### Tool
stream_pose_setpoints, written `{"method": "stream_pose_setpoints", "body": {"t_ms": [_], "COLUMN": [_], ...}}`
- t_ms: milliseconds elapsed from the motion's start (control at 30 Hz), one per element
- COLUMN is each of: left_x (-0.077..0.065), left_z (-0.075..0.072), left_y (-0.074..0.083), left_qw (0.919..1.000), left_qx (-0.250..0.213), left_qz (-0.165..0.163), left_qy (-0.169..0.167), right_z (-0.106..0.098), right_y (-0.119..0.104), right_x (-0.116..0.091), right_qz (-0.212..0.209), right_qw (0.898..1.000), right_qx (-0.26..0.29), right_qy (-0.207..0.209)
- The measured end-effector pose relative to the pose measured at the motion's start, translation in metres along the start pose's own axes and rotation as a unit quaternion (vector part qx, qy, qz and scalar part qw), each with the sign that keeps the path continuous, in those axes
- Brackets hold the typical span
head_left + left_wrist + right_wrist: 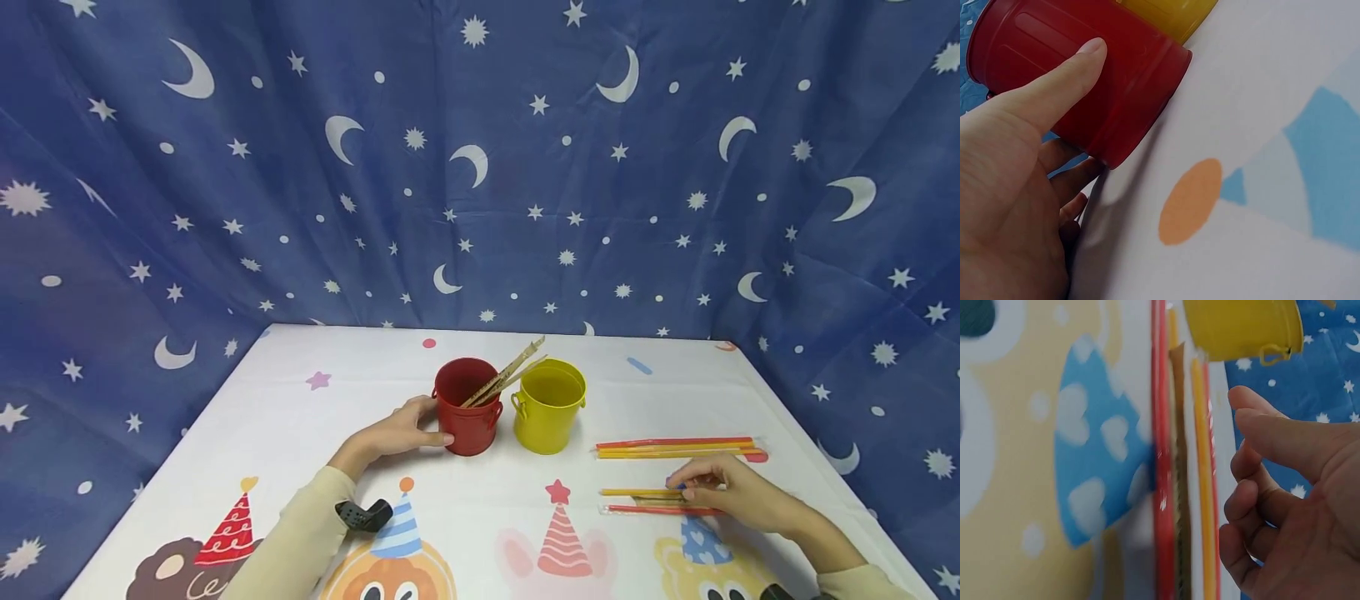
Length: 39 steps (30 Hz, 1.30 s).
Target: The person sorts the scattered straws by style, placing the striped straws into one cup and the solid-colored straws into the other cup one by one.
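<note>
My left hand holds the side of a red bucket, its thumb lying along the near wall. In the left wrist view the other fingers reach behind the bucket near its base. Several thin brown speckled sticks lean in the bucket toward the right. My right hand hovers over a small row of sticks, fingers loosely bent and nothing visible between them. That row has a yellow stick, a brown stick and a red stick in clear wrapping.
A yellow bucket stands right of the red one, close to the leaning sticks. Behind my right hand lies a bundle of wrapped red and yellow sticks. The table has a white printed cloth, with a blue starry curtain behind.
</note>
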<state>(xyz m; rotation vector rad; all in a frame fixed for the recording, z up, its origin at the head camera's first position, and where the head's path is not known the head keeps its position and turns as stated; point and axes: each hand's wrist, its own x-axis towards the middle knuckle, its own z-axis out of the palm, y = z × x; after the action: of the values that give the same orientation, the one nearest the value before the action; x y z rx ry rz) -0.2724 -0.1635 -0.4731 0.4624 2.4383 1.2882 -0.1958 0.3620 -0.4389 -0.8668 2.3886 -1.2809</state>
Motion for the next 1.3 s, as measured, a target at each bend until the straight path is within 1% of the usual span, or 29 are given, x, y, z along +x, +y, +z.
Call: {"method": "stream_pose_setpoints", "body": {"t_ms": [67,133,233,333,467,567,667,800,900,1000,1200,1300], "left_x": [0.000,-0.001,-0.005,-0.006,-0.004,-0.003,-0.002,-0.001,0.001,0.001,0.001,0.002], "left_z": [0.000,-0.001,-0.004,-0.004,-0.003,-0.002,-0.002,-0.001,0.001,0.003,0.004,0.003], "left_y": [0.000,-0.001,-0.001,-0.001,-0.001,0.000,0.002,0.000,-0.002,-0.003,0.000,0.001], "left_qw": [1.0000,0.9999,0.9999,0.9999,1.0000,1.0000,1.0000,0.9999,1.0000,1.0000,0.9999,0.9999], "left_qx": [0.007,0.010,0.009,0.007,0.006,0.001,-0.006,-0.008,-0.004,0.002,0.008,0.009], "left_qz": [0.001,-0.003,-0.009,-0.008,-0.004,-0.001,-0.001,-0.004,-0.005,-0.005,0.001,-0.003], "left_qy": [0.001,0.005,0.010,0.008,0.002,0.002,0.002,0.005,0.006,0.008,0.008,0.006], "right_z": [0.000,0.000,0.001,-0.001,-0.001,0.000,0.001,0.004,0.005,0.005,0.003,0.002], "right_y": [0.007,0.013,0.018,0.021,0.024,0.024,0.023,0.023,0.022,0.020,0.015,0.012], "right_x": [-0.005,-0.005,-0.001,0.002,0.001,0.000,0.001,0.002,0.002,0.001,0.001,0.002], "right_qz": [-0.012,-0.016,-0.010,-0.001,0.006,-0.003,-0.015,-0.016,-0.001,0.017,0.038,0.051], "right_qw": [1.000,1.000,0.999,1.000,1.000,0.999,0.998,0.997,0.997,0.996,0.993,0.993], "right_qx": [0.007,0.016,0.029,0.017,-0.022,-0.043,-0.059,-0.064,-0.066,-0.080,-0.103,-0.105], "right_qy": [-0.006,-0.011,-0.024,-0.023,-0.008,0.006,0.026,0.042,0.042,0.043,0.033,0.024]}}
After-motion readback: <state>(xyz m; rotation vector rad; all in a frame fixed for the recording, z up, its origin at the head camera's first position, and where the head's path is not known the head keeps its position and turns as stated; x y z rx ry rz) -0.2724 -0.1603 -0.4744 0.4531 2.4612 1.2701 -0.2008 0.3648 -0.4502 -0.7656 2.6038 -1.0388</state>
